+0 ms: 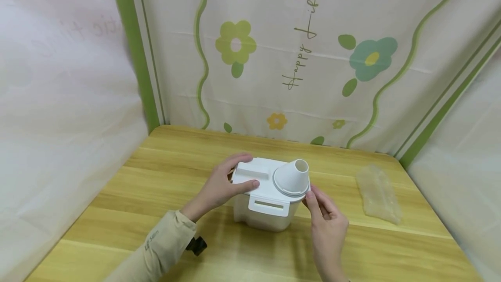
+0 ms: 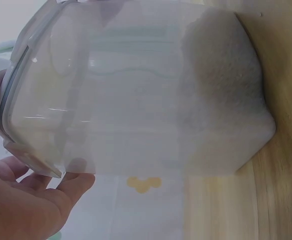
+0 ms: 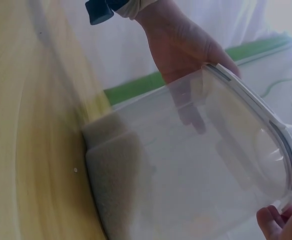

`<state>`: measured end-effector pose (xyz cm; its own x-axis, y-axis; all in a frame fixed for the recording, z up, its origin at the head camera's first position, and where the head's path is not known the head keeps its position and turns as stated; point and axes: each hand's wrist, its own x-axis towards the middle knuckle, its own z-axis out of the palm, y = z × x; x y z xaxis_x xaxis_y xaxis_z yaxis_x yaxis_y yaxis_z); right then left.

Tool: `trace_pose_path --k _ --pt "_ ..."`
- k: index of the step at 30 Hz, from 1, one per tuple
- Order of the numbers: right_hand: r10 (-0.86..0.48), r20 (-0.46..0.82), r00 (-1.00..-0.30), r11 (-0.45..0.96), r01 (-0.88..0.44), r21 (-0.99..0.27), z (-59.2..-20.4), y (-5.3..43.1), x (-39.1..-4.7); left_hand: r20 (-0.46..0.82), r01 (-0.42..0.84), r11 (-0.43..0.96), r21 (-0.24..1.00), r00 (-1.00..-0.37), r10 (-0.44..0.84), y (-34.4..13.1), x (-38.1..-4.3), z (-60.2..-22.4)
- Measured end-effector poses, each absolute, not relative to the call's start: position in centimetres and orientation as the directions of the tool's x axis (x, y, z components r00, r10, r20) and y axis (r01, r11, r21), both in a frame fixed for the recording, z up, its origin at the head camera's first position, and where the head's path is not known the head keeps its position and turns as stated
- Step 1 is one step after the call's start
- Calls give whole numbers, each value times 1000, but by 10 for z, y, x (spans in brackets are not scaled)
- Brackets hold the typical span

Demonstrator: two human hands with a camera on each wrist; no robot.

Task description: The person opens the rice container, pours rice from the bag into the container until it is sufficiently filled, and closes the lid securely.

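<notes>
A see-through storage container (image 1: 260, 222) stands upright on the table under a white lid (image 1: 272, 189) with a raised bar and a cone-shaped spout (image 1: 291, 177). Pale grain-like contents (image 2: 228, 75) lie in its bottom. At the lid's left end my left hand (image 1: 219, 184) grips, thumb on top and fingers round the far side. My right hand (image 1: 326, 216) pinches the right edge of the lid below the spout, its fingers curled and partly hidden. On the near side a slotted white flap (image 1: 268, 206) sticks outward. The right wrist view shows fingertips (image 3: 270, 222) at the lid's edge.
A crumpled clear plastic bag (image 1: 379, 193) lies on the right of the wooden table (image 1: 156, 177). Behind stands a printed curtain (image 1: 266, 77), with pale cloth walls on both sides. A black strap end (image 1: 197, 245) hangs under the left sleeve (image 1: 168, 238).
</notes>
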<state>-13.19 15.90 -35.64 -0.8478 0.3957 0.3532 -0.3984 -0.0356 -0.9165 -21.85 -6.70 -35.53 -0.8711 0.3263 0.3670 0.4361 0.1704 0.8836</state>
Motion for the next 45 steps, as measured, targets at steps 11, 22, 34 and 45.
trace_pose_path --k 11,22,34,45 --pt "440 322 -838 -65 -387 -920 -364 159 -138 370 437 169 883 -871 322 -67 -211 -346" --pt "463 315 -829 -90 -397 -913 -355 156 -135 347 412 151 898 -877 331 -67 -211 -347" --pt "474 285 -833 -103 -374 -922 -353 154 -135 330 394 135 909 -879 345 -66 -198 -330" --pt "505 269 -820 -118 -375 -920 -368 158 -144 339 401 132 907 -878 337 -66 -199 -332"
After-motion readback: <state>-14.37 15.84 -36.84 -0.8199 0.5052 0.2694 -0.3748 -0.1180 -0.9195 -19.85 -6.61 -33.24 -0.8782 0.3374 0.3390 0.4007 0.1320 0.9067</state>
